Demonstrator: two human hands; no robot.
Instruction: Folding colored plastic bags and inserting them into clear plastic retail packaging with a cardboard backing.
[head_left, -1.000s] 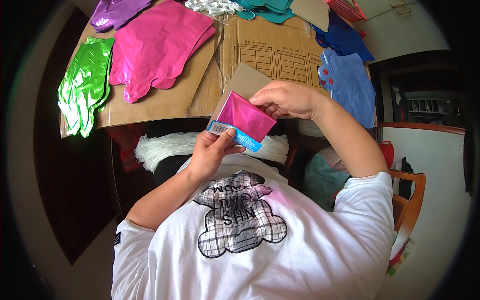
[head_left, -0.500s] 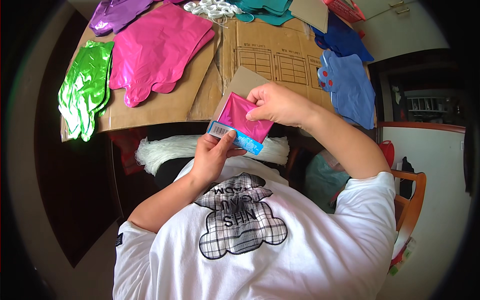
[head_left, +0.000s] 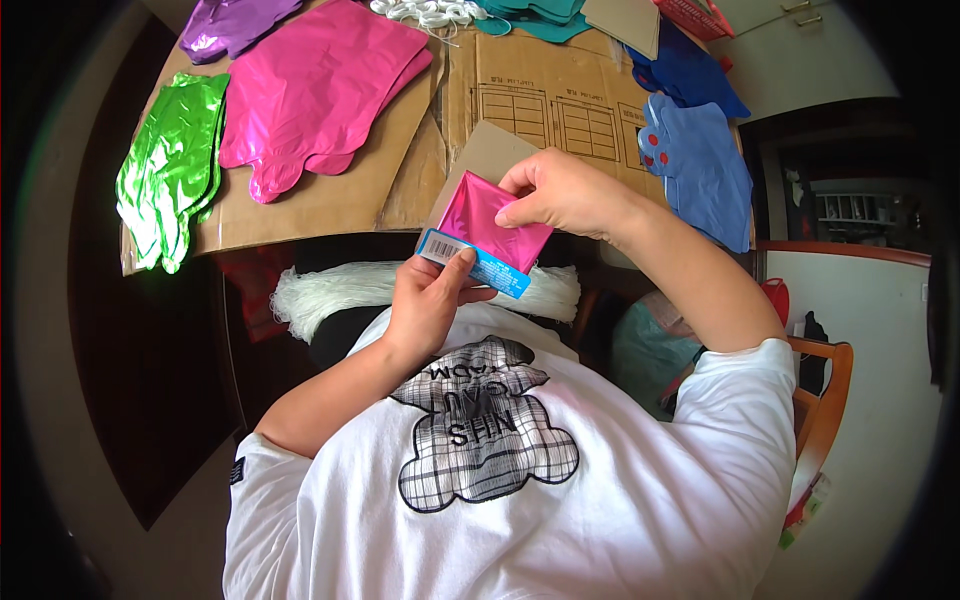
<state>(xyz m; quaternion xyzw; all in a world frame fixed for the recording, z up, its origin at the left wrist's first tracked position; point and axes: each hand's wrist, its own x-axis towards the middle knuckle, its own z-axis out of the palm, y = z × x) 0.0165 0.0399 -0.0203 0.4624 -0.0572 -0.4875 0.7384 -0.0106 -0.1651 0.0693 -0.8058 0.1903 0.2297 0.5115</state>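
Observation:
My left hand (head_left: 430, 302) is closed on the lower edge of a grey-brown card (head_left: 490, 150), its thumb pressed on a blue printed strip with a barcode (head_left: 492, 270). A folded shiny pink foil sheet (head_left: 480, 215) lies against the card, its bottom edge behind the blue strip. My right hand (head_left: 570, 198) pinches the foil's upper right part between thumb and bent fingers. Card and foil are held tilted, just off the near edge of the table. The fingers behind the card are partly hidden.
Cardboard (head_left: 410, 190) covers the table. On it lie flat foil shapes in green (head_left: 170, 165), pink (head_left: 320, 90), purple (head_left: 230, 25), teal (head_left: 535, 15) and blue (head_left: 695, 170), plus white string bundles (head_left: 430, 10). A white thread hank (head_left: 330, 295) rests across my lap; a wooden chair (head_left: 825, 400) stands right.
Both hands, with the card and foil, have risen very slightly in the view, as has the table. The grip of each hand looks the same.

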